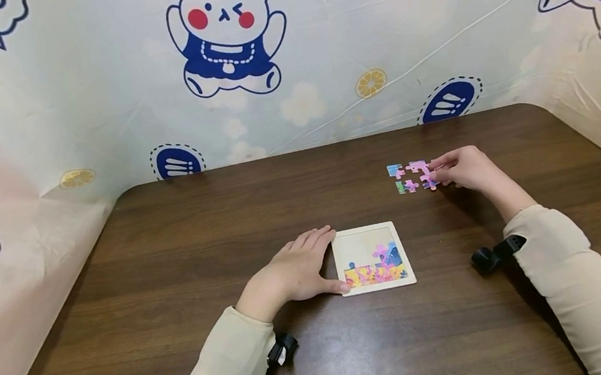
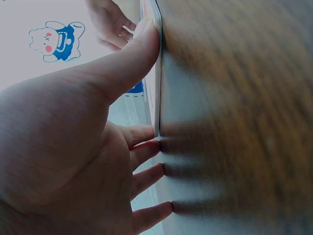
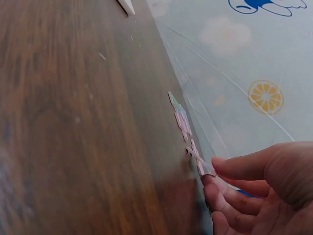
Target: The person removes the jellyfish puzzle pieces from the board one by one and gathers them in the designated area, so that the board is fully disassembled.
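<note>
A white-framed puzzle board (image 1: 379, 288) lies on the table, its lower part filled with yellow, pink and blue pieces. My left hand (image 1: 301, 269) spans the board's left side, thumb resting on the near corner and fingers extended toward the far corner. In the left wrist view, the left hand's fingertips (image 2: 155, 170) touch the tabletop beside the board. Farther back to the right, my right hand (image 1: 465, 170) pinches a puzzle piece (image 3: 208, 168) between thumb and fingers. Several loose puzzle pieces (image 1: 409, 186) lie beside it, partly hidden by the fingers.
The dark wooden table (image 1: 215, 222) extends around the board. Behind it hangs a pale printed curtain (image 1: 319, 55) with cartoon figures, which also covers both sides. A black wrist camera (image 1: 488, 259) sits at the right cuff, another black camera (image 1: 282, 349) at the left.
</note>
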A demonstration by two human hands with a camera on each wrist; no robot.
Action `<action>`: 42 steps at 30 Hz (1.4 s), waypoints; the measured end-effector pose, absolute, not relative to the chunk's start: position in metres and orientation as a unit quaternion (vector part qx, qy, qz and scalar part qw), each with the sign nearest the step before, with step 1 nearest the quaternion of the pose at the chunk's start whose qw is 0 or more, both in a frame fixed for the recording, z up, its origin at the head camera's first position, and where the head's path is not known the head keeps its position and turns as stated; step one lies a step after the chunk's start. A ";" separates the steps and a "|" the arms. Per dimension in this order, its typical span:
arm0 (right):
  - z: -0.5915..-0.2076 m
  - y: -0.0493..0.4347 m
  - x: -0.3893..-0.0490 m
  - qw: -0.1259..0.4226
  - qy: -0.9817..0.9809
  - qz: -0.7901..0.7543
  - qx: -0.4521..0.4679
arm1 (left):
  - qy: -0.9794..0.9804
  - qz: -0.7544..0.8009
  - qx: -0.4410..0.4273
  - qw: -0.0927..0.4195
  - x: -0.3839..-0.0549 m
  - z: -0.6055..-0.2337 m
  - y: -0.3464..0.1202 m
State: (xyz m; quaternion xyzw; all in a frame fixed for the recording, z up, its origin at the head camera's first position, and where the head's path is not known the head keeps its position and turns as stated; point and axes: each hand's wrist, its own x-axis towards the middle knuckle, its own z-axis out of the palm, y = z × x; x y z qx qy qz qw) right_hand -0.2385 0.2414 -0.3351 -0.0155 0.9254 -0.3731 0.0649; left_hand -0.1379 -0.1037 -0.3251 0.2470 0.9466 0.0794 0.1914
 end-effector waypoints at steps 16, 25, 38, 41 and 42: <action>-0.330 0.239 -0.235 0.060 0.943 -0.326 -0.026 | 0.947 0.076 0.250 0.189 -0.139 -0.327 -0.104; -0.321 0.223 -0.231 0.056 0.938 -0.333 -0.081 | 0.946 0.081 0.249 0.193 -0.138 -0.327 -0.104; -0.314 0.197 -0.217 0.128 0.897 -0.360 -0.222 | 0.946 0.078 0.248 0.192 -0.142 -0.335 -0.105; -0.312 0.188 -0.212 0.127 0.896 -0.347 -0.244 | 0.947 0.078 0.246 0.192 -0.144 -0.338 -0.106; -0.312 0.185 -0.211 0.127 0.896 -0.344 -0.251 | 0.947 0.079 0.246 0.192 -0.144 -0.338 -0.106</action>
